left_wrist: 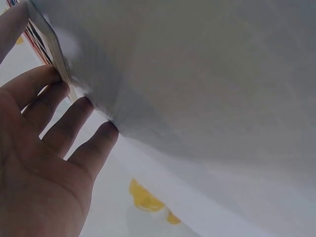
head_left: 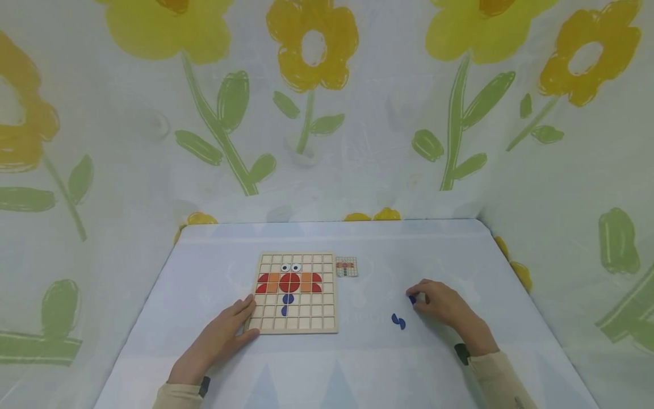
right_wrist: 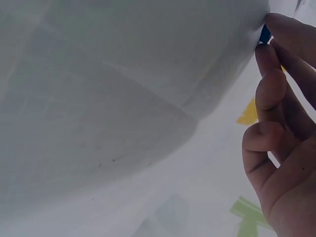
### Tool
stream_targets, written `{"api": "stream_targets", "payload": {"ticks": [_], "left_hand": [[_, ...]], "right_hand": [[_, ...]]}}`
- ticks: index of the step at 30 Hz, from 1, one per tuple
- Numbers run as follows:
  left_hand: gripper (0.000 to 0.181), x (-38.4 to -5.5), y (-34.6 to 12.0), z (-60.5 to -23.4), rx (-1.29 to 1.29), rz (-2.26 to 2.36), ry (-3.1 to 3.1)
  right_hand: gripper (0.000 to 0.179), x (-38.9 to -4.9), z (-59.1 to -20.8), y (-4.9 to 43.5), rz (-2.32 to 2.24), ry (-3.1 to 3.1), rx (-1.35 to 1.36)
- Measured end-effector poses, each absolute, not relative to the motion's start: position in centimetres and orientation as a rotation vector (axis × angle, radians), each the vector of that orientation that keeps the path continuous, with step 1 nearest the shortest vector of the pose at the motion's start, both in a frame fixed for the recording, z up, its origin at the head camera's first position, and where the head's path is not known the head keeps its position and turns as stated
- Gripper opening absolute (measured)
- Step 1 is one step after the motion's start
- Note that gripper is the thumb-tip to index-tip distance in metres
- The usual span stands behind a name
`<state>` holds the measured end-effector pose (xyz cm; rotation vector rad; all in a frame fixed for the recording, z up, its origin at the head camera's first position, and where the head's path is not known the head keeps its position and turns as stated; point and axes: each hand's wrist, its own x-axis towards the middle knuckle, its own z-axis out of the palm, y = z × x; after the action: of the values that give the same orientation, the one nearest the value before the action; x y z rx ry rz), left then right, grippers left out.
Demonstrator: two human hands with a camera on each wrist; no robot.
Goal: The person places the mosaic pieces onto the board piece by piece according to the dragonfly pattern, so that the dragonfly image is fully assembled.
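A wooden grid board (head_left: 317, 324) lies on the table, with eye pieces (head_left: 290, 267), red rounded pieces (head_left: 289, 282), orange pieces (head_left: 306, 282) and dark blue half-round pieces (head_left: 288, 299) in its cells. My left hand (head_left: 225, 335) rests against the board's left edge, fingers relaxed and thumb near the lower left corner. In the left wrist view its fingertips touch the board's side (left_wrist: 61, 69). Farther right, my right hand (head_left: 441, 304) pinches a blue half-round piece (head_left: 411, 299) between thumb and fingers at the tabletop. Much of that piece is hidden by the fingers.
Two loose blue half-round pieces (head_left: 398, 321) lie left of the right hand. A small pattern card (head_left: 346, 267) sits beside the board's upper right edge. White cloth walls with printed flowers (head_left: 313, 48) stand behind and beside the table (head_left: 378, 363).
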<state>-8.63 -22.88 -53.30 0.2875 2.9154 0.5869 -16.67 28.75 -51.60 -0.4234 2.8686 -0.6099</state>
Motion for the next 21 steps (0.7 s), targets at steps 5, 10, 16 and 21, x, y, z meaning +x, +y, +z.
{"api": "stream_targets", "payload": {"ticks": [5, 10, 16, 21], "left_hand": [[0.080, -8.61, -22.94, -53.33, 0.299, 0.585, 2.922], [0.080, -8.65, -22.95, -53.41, 0.299, 0.587, 2.920], [0.081, -8.65, -22.93, -53.34, 0.286, 0.596, 2.907], [0.080, -8.57, -22.82, -53.15, 0.286, 0.604, 2.907]], "right_hand": [[0.030, -16.55, -51.45, 28.48, -0.577, 2.881, -0.411], [0.026, -16.44, -51.27, 28.52, -0.590, 2.876, -0.404], [0.023, -16.51, -51.38, 28.50, -0.587, 2.877, -0.389], [0.022, -16.59, -51.45, 28.59, -0.593, 2.872, -0.383]]}}
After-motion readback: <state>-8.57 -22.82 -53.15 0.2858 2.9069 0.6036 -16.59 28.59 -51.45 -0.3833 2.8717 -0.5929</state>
